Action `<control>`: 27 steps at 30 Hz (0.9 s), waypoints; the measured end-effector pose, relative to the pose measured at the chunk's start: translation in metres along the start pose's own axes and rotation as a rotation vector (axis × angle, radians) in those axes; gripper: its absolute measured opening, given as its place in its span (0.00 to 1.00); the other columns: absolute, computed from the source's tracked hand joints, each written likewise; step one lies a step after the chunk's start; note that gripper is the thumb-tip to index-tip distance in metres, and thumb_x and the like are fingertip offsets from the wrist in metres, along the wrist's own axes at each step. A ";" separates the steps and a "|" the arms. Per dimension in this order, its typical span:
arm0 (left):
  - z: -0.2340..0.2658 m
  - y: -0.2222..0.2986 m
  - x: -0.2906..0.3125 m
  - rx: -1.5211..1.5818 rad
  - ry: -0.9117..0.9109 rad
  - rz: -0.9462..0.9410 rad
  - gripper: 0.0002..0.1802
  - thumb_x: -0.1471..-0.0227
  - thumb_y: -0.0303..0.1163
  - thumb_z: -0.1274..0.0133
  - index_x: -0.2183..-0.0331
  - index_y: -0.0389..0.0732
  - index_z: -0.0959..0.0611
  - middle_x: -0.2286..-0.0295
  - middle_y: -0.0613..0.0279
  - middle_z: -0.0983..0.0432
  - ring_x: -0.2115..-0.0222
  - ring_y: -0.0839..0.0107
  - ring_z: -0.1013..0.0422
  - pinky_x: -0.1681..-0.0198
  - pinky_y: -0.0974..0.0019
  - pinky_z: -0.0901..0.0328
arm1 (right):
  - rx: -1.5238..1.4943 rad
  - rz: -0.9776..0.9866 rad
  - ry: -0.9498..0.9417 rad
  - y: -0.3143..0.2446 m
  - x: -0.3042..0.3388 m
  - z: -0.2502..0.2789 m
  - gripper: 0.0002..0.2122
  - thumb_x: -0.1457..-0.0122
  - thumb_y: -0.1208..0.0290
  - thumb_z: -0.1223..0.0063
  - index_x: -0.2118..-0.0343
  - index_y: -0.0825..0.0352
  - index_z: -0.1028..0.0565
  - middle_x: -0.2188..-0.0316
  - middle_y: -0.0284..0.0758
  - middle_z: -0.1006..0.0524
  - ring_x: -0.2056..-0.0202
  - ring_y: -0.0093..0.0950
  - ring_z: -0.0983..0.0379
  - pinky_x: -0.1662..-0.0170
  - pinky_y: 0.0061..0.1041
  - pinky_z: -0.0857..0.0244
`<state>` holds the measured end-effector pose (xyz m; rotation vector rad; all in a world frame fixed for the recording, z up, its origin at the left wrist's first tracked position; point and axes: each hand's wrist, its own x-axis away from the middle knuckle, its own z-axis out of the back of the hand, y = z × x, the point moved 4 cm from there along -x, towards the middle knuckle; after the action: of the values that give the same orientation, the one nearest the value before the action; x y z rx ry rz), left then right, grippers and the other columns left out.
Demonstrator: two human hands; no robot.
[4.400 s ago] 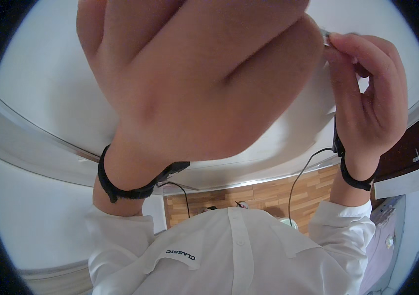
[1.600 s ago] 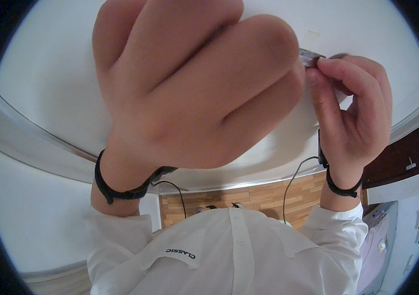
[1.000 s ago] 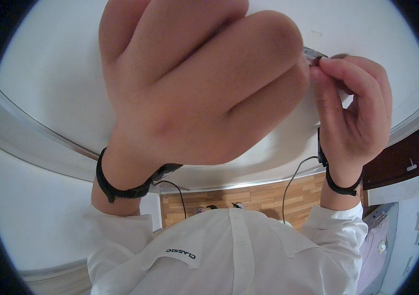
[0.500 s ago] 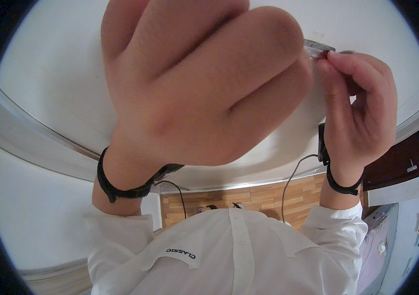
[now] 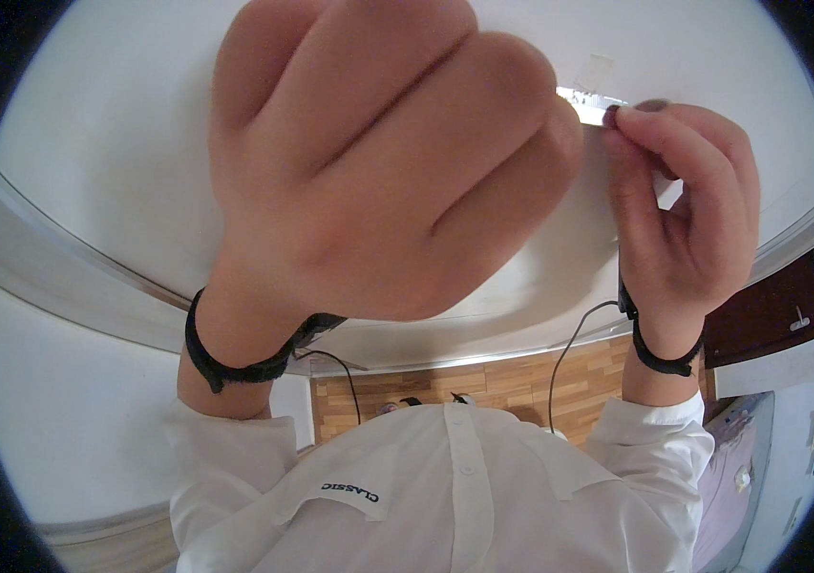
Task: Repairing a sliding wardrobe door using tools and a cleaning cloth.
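My left hand point(image 5: 378, 181) is closed with its fingers curled, back of the hand toward me and very near. Its fingertips, and whatever they hold, are hidden behind the knuckles. Farther right, my right hand point(image 5: 693, 210) pinches between thumb and forefinger the end of a thin, shiny silvery strip point(image 5: 586, 107). A small dark red spot shows at that pinch. From there the strip runs left and disappears behind my left fist; whether the fist grips it, I cannot tell. Both hands are above a white surface point(image 5: 111, 143).
Each wrist wears a black strap, the left strap point(image 5: 225, 368) and the right strap point(image 5: 666, 361). A thin black cable point(image 5: 564, 358) hangs from the right one, another cable point(image 5: 345, 368) from the left. Below lies a wooden floor point(image 5: 512, 382). A dark red cabinet point(image 5: 770, 329) stands at the right.
The strip has turned from grey to bright and more of it shows. My right hand has shifted slightly left. My left fist has dropped slightly, its knuckles a bit farther left.
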<state>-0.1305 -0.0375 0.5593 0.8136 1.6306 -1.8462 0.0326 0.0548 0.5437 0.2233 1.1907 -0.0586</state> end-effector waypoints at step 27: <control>0.003 -0.015 -0.025 0.040 -0.061 -0.002 0.18 0.74 0.35 0.41 0.71 0.47 0.14 0.73 0.70 0.24 0.73 0.69 0.31 0.68 0.67 0.38 | -0.075 -0.171 -0.071 -0.004 -0.028 0.012 0.09 0.49 0.89 0.40 0.65 0.72 0.24 0.65 0.35 0.25 0.67 0.22 0.29 0.65 0.16 0.35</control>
<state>-0.1251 -0.0382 0.5875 0.7654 1.5621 -1.8912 0.0325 0.0469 0.5730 0.0530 1.1372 -0.1695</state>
